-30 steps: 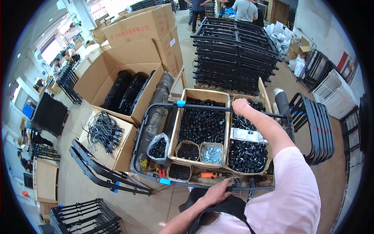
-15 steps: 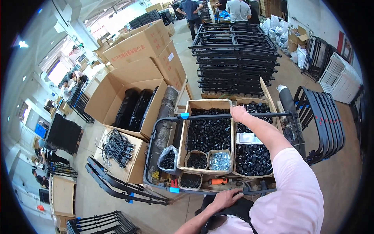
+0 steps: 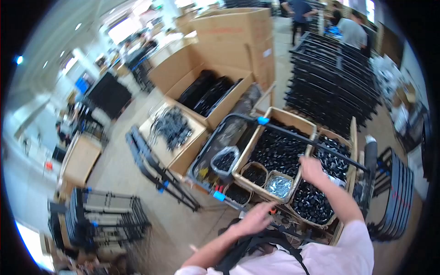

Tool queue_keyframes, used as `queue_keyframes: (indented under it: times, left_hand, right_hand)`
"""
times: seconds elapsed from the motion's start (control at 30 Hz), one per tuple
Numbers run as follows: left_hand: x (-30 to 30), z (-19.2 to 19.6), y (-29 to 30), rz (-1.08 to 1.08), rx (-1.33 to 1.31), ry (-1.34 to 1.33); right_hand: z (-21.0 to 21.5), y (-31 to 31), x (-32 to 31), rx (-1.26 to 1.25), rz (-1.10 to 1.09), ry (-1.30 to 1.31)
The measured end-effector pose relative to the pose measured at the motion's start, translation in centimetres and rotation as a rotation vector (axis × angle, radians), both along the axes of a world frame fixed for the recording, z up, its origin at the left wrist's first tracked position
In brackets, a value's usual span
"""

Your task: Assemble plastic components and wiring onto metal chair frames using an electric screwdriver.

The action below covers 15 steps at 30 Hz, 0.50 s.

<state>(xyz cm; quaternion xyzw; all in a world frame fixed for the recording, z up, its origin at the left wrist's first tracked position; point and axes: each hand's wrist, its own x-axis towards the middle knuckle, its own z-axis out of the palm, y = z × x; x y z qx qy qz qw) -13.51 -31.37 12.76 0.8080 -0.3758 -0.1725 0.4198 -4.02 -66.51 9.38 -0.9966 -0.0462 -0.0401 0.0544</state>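
A black tubular metal frame (image 3: 340, 156) with blue tape lies across wooden bins. My right hand (image 3: 313, 170) is over the wall between the middle bin (image 3: 293, 118), full of small black parts (image 3: 277, 149), and the right bin of black caps (image 3: 311, 204). Its fingers are curled together; blur hides whether anything is in them. My left hand (image 3: 255, 220), fingers stretched out, is at the frame's near bar, close to a small box of silvery screws (image 3: 278, 187). Beside that sits another small box of dark parts (image 3: 255, 174). A plastic bag of black bits (image 3: 224, 160) stands to the left.
An open carton (image 3: 183, 73) holding long black parts stands at the far left. Nearer, a bundle of dark cables (image 3: 173, 127) lies on a box. Black frames are stacked behind (image 3: 332, 82), at the right (image 3: 394, 197) and at the lower left (image 3: 105, 215). People stand in the background.
The view has swung left and tilted. My right hand has drawn back from the bins' far end along the dividing wall. My left hand has lifted and stretched its fingers forward.
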Motion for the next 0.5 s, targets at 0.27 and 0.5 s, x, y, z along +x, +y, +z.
queue_keyframes:
  times: [0.27, 0.5]
  left_hand:
    - [14.1, 0.5, 13.6, 0.668, 0.018, -0.186]
    - [34.9, 0.1, 27.4, 1.109, -0.046, -0.063]
  right_hand:
    - [7.1, 12.4, -18.0, 0.372, 0.327, 0.482]
    - [6.9, 17.0, -19.7, -0.042, -0.105, 0.553]
